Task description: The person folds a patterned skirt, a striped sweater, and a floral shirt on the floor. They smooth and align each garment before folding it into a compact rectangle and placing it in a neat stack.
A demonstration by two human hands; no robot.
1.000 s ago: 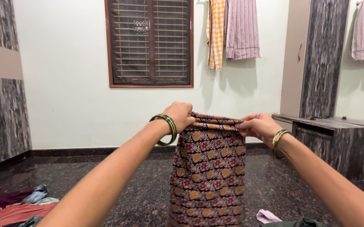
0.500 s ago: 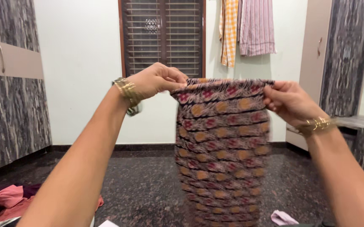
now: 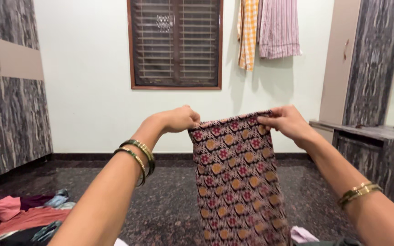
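Note:
A dark patterned cloth (image 3: 238,182) with red and orange motifs hangs down in front of me, folded into a long strip. My left hand (image 3: 176,119) pinches its top left corner. My right hand (image 3: 286,122) pinches the top right corner. Both arms are stretched forward at chest height, and the cloth's lower end runs out of view at the bottom. Green and gold bangles (image 3: 138,155) sit on my left wrist, and gold bangles (image 3: 358,192) on my right.
A pile of pink, red and dark clothes (image 3: 15,218) lies on the dark speckled floor at lower left. Wardrobes (image 3: 5,91) stand at left, a low cabinet (image 3: 370,146) at right. A barred window (image 3: 175,43) and hanging towels (image 3: 270,29) are on the far wall.
Both hands have come down from head height to chest height with the cloth, which hangs narrower. The view has shifted slightly to the right.

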